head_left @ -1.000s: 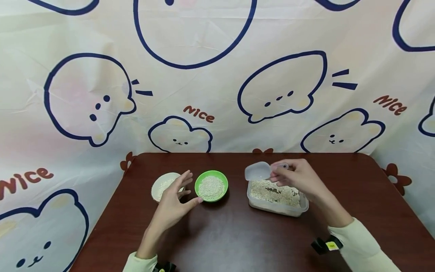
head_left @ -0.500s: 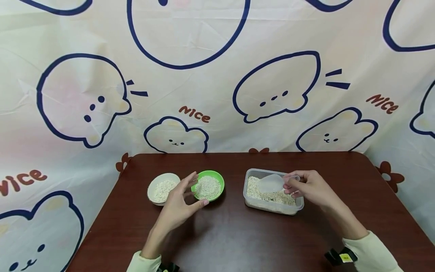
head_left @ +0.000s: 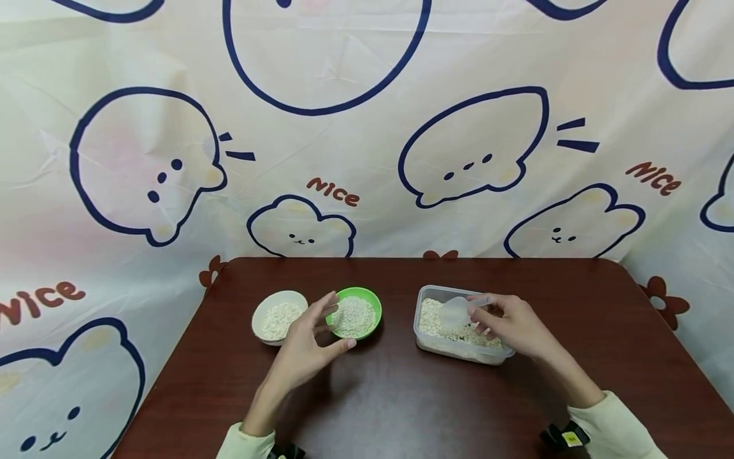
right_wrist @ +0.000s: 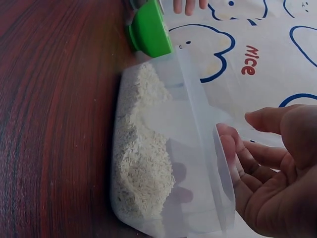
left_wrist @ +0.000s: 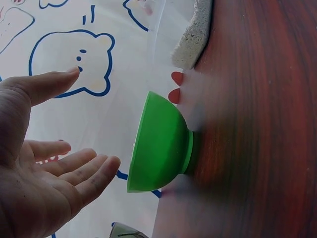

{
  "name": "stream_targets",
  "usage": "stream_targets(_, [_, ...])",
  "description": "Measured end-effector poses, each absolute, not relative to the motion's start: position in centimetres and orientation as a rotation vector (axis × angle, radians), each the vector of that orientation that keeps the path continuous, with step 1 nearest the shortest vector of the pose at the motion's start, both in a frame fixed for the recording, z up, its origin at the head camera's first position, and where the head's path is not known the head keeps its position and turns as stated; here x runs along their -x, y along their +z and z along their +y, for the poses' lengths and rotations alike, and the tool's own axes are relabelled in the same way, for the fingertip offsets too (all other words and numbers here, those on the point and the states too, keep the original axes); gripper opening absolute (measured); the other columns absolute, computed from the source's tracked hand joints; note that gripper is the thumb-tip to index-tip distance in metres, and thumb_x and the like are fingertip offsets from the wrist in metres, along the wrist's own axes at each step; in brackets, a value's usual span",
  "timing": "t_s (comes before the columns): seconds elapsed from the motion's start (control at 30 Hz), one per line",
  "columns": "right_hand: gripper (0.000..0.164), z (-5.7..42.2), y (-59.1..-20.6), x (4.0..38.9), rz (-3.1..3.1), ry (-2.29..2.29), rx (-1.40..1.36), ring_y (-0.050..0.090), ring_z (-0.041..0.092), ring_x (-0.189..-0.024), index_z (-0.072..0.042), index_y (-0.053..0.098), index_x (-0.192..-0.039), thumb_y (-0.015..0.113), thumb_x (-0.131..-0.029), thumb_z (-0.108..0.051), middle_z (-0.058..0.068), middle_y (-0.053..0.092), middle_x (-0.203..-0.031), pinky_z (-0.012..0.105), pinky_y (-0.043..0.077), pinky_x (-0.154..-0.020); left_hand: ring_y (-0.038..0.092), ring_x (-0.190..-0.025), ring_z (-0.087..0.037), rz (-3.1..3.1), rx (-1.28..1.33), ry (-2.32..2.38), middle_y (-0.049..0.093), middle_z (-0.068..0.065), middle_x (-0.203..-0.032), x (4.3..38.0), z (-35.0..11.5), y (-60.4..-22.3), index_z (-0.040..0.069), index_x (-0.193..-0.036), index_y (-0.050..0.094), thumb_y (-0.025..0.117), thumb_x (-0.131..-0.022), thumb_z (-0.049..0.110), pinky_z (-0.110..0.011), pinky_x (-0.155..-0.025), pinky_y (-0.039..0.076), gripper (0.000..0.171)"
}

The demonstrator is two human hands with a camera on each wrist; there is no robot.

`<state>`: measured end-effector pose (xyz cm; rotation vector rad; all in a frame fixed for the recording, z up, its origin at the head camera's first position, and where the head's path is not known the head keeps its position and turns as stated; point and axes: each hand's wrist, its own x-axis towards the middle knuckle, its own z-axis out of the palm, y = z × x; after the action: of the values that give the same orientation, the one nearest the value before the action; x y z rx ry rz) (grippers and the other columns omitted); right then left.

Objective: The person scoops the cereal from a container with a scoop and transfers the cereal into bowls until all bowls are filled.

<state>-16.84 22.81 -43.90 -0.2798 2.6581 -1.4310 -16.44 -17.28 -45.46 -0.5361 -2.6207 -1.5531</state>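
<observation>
In the head view my right hand (head_left: pixel 507 322) pinches the handle of a translucent plastic scoop (head_left: pixel 455 313), whose bowl lies over the rice in a clear plastic container (head_left: pixel 459 350). The right wrist view shows the rice (right_wrist: pixel 143 163) heaped unevenly through the container wall, with my fingers close to the rim. My left hand (head_left: pixel 304 350) hovers beside a green bowl (head_left: pixel 375 322) of white grains, its fingers spread and holding nothing. From the left wrist view the green bowl (left_wrist: pixel 161 148) stands just past those fingertips. A white bowl (head_left: pixel 260 328) of white grains stands to its left.
All the vessels stand on a dark brown wooden table (head_left: pixel 401 408). Behind it hangs a pale curtain (head_left: pixel 378 166) printed with cartoon bears and the word Nice.
My right hand has lowered the scoop from above the container's back left rim down to the rice. My left hand has shifted slightly right, towards the green bowl.
</observation>
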Motion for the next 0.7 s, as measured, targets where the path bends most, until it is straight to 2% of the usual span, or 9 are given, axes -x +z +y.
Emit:
stream_targets(0.1, [0.034, 22.8, -43.9, 16.7, 2.706, -1.376, 0.247, 0.076, 0.024, -0.076, 0.001, 0.073, -0.129, 0.068, -0.108, -0.026, 0.011, 0.080, -0.093, 0.035, 0.067, -0.066, 0.058, -0.145, -0.037, -2.622, 0.543, -1.553, 0.051, -0.020, -0.163, 16.5, -17.3, -45.5, 0.007, -0.163, 0.043, 0.093, -0.085, 0.011, -0.047, -0.105, 0.061, 0.092])
stream_targets(0.37, [0.032, 22.9, -43.5, 16.9, 2.762, -1.308, 0.279, 0.079, 0.025, -0.077, -0.004, 0.073, -0.127, 0.071, -0.106, -0.027, 0.015, 0.081, -0.099, 0.036, 0.066, -0.066, 0.059, -0.145, -0.036, -2.631, 0.538, -1.534, 0.051, -0.020, -0.164, 16.5, -17.3, -45.5, 0.007, -0.163, 0.043, 0.093, -0.085, 0.011, -0.048, -0.105, 0.061, 0.093])
stream_targets(0.57, [0.034, 23.6, -43.7, 17.5, 2.812, -1.233, 0.418, 0.074, 0.022, -0.073, -0.007, 0.074, -0.132, 0.075, -0.103, -0.024, 0.006, 0.079, -0.093, 0.028, 0.061, -0.059, 0.058, -0.145, -0.038, -2.628, 0.546, -1.543, 0.051, -0.020, -0.164, 16.4, -17.3, -45.6, 0.006, -0.163, 0.043, 0.093, -0.085, 0.010, -0.048, -0.105, 0.062, 0.093])
stream_targets(0.7, [0.032, 23.9, -43.8, 17.6, 2.844, -1.153, 0.452, 0.063, 0.013, -0.061, -0.012, 0.077, -0.130, 0.076, -0.102, -0.029, 0.004, 0.073, -0.076, 0.025, 0.051, -0.051, 0.058, -0.145, -0.038, -2.630, 0.548, -1.544, 0.051, -0.020, -0.164, 16.4, -17.4, -45.6, 0.006, -0.163, 0.043, 0.093, -0.084, 0.010, -0.048, -0.104, 0.062, 0.093])
